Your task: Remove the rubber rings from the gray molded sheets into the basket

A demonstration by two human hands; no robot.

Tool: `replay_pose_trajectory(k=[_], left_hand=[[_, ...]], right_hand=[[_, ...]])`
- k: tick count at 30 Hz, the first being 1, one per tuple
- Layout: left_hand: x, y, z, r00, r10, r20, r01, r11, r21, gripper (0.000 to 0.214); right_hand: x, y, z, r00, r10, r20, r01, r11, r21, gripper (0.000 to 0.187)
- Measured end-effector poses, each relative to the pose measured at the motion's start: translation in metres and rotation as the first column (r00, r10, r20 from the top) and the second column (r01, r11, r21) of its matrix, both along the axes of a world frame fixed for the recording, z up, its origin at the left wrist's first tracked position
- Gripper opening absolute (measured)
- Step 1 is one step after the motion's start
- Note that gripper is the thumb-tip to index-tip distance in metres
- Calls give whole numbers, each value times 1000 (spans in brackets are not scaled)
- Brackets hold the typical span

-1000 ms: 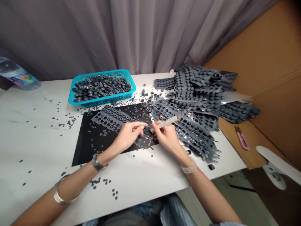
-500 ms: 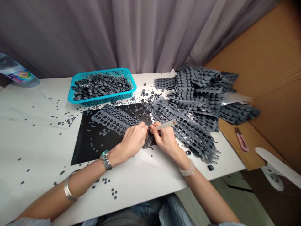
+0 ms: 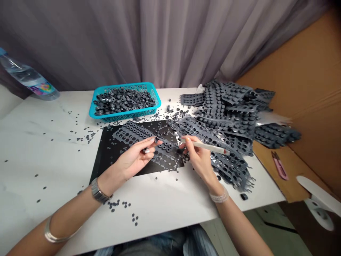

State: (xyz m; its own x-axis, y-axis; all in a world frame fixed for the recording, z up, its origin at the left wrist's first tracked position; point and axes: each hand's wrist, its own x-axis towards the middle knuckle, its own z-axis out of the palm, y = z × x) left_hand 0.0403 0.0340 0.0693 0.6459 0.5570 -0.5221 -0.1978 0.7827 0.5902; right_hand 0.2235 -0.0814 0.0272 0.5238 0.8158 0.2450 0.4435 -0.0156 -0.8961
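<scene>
My left hand [image 3: 133, 158] pinches a small black rubber ring [image 3: 156, 140] between thumb and fingertips, raised above the sheet. My right hand [image 3: 199, 158] is closed round a slim white pen-like tool [image 3: 210, 146], whose reddish end points right. A dark piece [image 3: 180, 151] shows by the right fingertips; whether they hold it I cannot tell. Below both hands, a grey moulded rubber sheet [image 3: 128, 134] lies slanted on a black mat [image 3: 103, 156]. Part of the sheet still bears rows of rings; other rows are open holes.
A blue basket [image 3: 122, 116] full of black rings stands behind the mat. Moulded sheets [image 3: 226, 103] are heaped at the right. Pink-handled snips [image 3: 279, 167] lie on cardboard. A water bottle [image 3: 39, 85] stands at far left. Small black discs [image 3: 86, 137] are scattered over the white table.
My hands have come apart from over the sheet. The left has drawn leftward and turned, with a ring in its fingertips; the right has shifted right with the tool. The view has moved slightly.
</scene>
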Motion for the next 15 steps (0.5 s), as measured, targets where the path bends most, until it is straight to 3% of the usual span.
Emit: replay_pose_trajectory(k=[4,6,8,9,10,11,12,13,14,15], left_hand=[[-5,-7,-1,998,-3,65,10,993,-116,7],[-8,0,2,996,-10,88,19,994,-109,6],[-10,22,9,995,-3,97,0,1000,30,7],[-9,39,14,996,14,90,-29,986,164,8],[-8,59,20,995,65,79,-89,932,351,10],[-6,81,26,988,146,51,-150,828,540,11],[-4,104,33,971,239,-1,-169,689,704,15],[-1,125,40,943,317,-99,-96,546,833,20],[2,144,46,900,367,-234,58,432,900,25],[4,160,52,885,369,-285,122,407,905,30]], right_hand=[[-2,-1,-1,992,43,122,-41,999,-25,29],[-5,0,-2,977,87,196,-83,996,-28,27],[-7,1,-5,955,124,269,-121,992,-27,25],[-8,1,-6,944,134,303,-134,991,-21,25],[-9,2,-8,933,141,331,-145,989,-13,24],[-9,3,-9,923,145,356,-155,988,-1,24],[-9,3,-10,915,149,376,-164,986,10,23],[-9,4,-11,908,151,391,-171,985,18,22],[-9,4,-12,903,151,403,-174,985,21,21],[-8,5,-13,899,153,411,-177,984,19,21]])
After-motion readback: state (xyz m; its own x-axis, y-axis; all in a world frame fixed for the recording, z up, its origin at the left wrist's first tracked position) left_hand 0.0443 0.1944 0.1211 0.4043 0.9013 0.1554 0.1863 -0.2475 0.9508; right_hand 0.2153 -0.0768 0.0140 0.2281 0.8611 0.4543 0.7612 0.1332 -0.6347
